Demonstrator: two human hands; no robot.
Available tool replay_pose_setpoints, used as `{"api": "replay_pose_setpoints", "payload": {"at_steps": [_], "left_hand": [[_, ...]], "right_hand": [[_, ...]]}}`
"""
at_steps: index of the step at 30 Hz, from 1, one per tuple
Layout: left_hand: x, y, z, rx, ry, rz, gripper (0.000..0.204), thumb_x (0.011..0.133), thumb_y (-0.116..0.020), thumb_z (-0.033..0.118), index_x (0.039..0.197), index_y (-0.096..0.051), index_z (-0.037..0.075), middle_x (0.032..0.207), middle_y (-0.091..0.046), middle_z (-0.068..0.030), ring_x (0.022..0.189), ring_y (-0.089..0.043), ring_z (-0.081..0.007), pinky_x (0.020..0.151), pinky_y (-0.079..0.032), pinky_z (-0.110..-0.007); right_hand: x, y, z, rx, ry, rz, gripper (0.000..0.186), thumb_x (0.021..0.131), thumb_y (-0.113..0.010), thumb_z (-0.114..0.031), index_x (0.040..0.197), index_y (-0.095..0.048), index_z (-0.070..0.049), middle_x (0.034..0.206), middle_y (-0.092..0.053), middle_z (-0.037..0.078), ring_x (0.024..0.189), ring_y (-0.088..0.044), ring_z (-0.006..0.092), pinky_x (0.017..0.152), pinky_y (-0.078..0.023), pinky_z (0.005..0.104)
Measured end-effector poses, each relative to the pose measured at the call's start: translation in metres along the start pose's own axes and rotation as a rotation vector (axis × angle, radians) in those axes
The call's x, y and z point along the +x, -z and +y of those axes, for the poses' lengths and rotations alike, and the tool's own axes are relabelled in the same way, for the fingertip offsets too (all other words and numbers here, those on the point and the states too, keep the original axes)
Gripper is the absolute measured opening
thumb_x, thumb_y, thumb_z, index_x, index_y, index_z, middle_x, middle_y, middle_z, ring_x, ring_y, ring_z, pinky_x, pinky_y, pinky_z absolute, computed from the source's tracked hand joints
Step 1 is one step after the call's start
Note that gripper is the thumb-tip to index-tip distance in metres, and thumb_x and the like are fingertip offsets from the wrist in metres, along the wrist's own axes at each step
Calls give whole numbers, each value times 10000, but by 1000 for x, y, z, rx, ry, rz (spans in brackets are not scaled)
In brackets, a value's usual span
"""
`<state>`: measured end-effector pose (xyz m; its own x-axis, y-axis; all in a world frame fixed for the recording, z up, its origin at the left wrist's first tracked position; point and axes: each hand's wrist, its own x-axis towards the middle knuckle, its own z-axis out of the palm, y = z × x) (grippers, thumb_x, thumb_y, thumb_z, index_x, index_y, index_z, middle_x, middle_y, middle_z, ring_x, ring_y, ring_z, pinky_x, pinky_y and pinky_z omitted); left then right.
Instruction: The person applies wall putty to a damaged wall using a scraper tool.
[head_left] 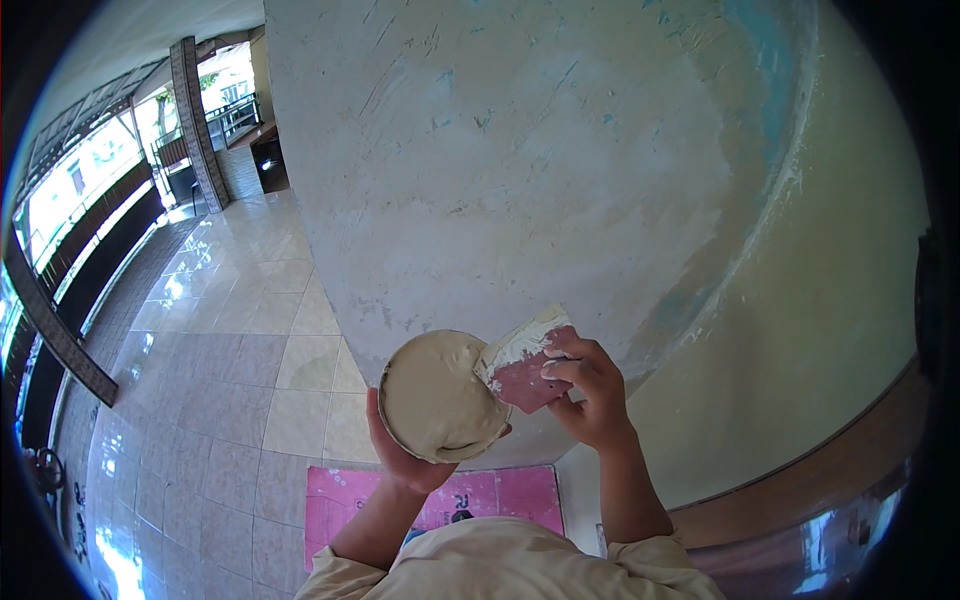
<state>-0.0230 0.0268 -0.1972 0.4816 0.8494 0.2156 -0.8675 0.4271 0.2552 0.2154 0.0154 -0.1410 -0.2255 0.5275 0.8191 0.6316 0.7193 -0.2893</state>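
Left hand (405,462) cupped beneath a round bowl (382,408) of beige paste (428,393), fingers spread around its sides, right hand (597,398) raised, pinching a red scraper (528,378) (paste-smeared) at the bowl's right edge

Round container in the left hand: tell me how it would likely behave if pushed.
The round container is likely heavy, since beige paste fills its opening. A sideways push might tip it, as only the left hand cups it. The paste would probably ooze rather than splash: its surface shows lumps and creases.
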Motion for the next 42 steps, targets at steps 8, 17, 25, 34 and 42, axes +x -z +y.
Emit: {"api": "replay_pose_setpoints", "payload": {"at_steps": [8, 17, 25, 34, 42], "left_hand": [[-1, 2, -4, -44, 42, -40, 928, 879, -400, 781, 1581, -221, 202, 1601, -265, -158, 1425, -326, -473, 1018, -305, -821], [-4, 2, 0, -60, 52, 8, 916, 881, -400, 772, 1578, -248, 198, 1612, -260, -144, 1430, -315, -463, 1045, -275, -810], [-16, 14, 23, -78, 7, -17, 872, 901, -382, 748, 1577, -266, 210, 1612, -281, -121, 1455, -298, -419, 1093, -240, -781], [-31, 12, 62, -393, -30, 89, 840, 922, -372, 732, 1559, -320, 185, 1606, -293, -128, 1447, -316, -401, 1115, -231, -745], [-43, 10, 96, -1, -60, 62, 898, 892, -368, 768, 1565, -284, 179, 1599, -284, -146, 1436, -324, -431, 1087, -270, -768]], "right_hand": [[-1, -1, 5, 15, 90, 76, 390, 611, -776, -3, 961, -636, -103, 1066, -641, 112, 914, -640, 314, 708, -545, 399], [25, 3, -15, -75, 94, -137, 345, 604, -784, -50, 894, -604, -104, 1004, -627, 58, 907, -610, 304, 729, -524, 406], [41, 7, -22, 29, 55, -189, 285, 571, -687, -9, 833, -618, -98, 926, -639, 61, 812, -594, 268, 664, -486, 376], [39, -53, -33, 221, 29, -81, 310, 603, -742, 23, 863, -605, -78, 988, -645, 78, 877, -624, 282, 699, -524, 377], [14, -86, -25, 277, -109, -80, 357, 631, -782, 10, 933, -613, -80, 1034, -647, 122, 915, -642, 301, 728, -543, 376]]}}
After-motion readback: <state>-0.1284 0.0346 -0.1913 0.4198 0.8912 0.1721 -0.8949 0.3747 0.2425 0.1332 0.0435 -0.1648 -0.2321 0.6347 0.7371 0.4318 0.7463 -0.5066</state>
